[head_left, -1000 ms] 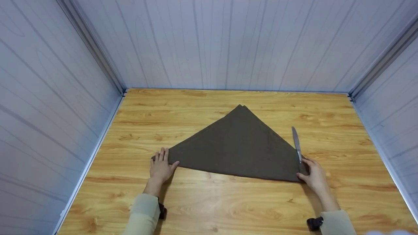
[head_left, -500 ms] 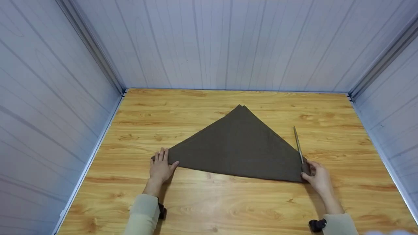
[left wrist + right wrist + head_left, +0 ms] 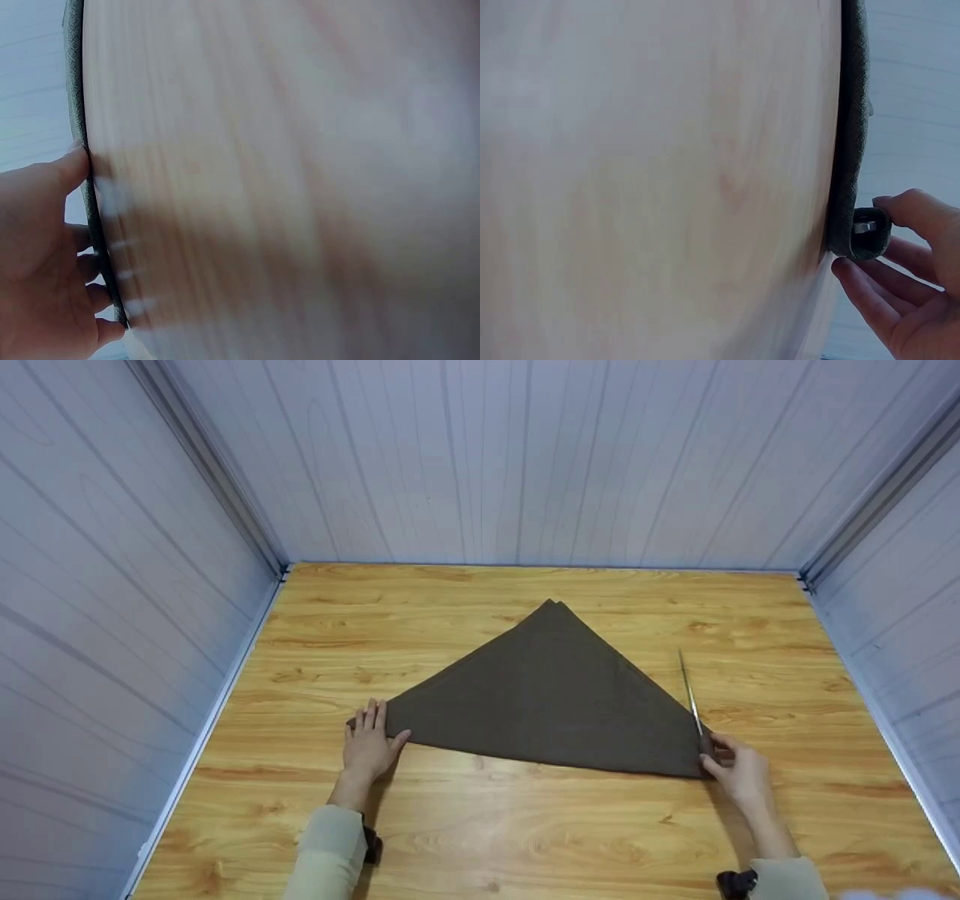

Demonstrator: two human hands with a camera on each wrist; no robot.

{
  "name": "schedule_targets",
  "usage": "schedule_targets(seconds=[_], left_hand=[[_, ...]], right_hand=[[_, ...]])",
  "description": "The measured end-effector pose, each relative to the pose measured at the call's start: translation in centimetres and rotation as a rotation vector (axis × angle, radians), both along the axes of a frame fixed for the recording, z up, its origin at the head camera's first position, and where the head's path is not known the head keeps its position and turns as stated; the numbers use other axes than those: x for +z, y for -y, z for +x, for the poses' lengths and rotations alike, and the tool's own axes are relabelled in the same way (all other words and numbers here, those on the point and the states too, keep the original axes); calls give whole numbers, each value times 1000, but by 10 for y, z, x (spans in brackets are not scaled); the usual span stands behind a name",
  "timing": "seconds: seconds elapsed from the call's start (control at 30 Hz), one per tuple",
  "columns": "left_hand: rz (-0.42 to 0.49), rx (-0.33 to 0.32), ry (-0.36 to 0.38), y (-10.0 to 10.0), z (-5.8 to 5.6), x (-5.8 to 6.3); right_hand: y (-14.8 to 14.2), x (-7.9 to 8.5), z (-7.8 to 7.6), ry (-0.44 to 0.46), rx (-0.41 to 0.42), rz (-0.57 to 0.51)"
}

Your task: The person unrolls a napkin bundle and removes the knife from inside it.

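A dark brown cloth [image 3: 540, 697], folded into a triangle, lies on the wooden table with its point toward the back wall. Flat and spread, my left hand [image 3: 370, 750] rests on its left corner; in the left wrist view the fingertips press the cloth edge [image 3: 77, 90]. A table knife [image 3: 689, 690] stands on edge at the right corner, blade pointing to the back. My right hand [image 3: 744, 776] pinches the rolled cloth round its handle. The right wrist view shows the knife's metal end [image 3: 865, 226] inside that roll [image 3: 881, 244], between thumb and fingers. The rest of the handle is hidden.
The wood-patterned table [image 3: 480, 825] is bounded by a pale panel wall [image 3: 480, 465] at the back and similar panels on the left and right. Each wrist carries a small black camera [image 3: 373, 846].
My right hand has moved slightly right with the rolled corner and the knife. The knife has turned from blade flat to blade on edge. My left hand has stayed in place.
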State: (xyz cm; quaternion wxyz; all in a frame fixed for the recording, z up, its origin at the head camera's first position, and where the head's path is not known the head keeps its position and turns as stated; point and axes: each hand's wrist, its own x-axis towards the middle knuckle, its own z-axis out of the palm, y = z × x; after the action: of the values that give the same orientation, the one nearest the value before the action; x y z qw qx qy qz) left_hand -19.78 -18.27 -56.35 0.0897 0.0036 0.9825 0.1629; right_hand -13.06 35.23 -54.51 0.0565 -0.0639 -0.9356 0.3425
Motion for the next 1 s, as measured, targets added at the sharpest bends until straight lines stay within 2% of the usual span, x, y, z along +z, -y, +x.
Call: schedule_targets(seconds=[0.3, 0.43, 0.7, 0.87, 1.0], left_hand=[[-7, -5, 0, 0, 1, 0], [-9, -6, -5, -1, 0, -1], [-5, -2, -3, -1, 0, 0], [-2, 1, 1, 0, -1, -1], [-8, 1, 1, 0, -1, -1]], right_hand=[[-7, -1, 4, -77, -24, 53], [-10, -2, 4, -92, -41, 41], [-19, -3, 7, -20, -110, -44], [-23, -3, 9, 2, -116, -105], [-23, -3, 9, -3, -112, -109]])
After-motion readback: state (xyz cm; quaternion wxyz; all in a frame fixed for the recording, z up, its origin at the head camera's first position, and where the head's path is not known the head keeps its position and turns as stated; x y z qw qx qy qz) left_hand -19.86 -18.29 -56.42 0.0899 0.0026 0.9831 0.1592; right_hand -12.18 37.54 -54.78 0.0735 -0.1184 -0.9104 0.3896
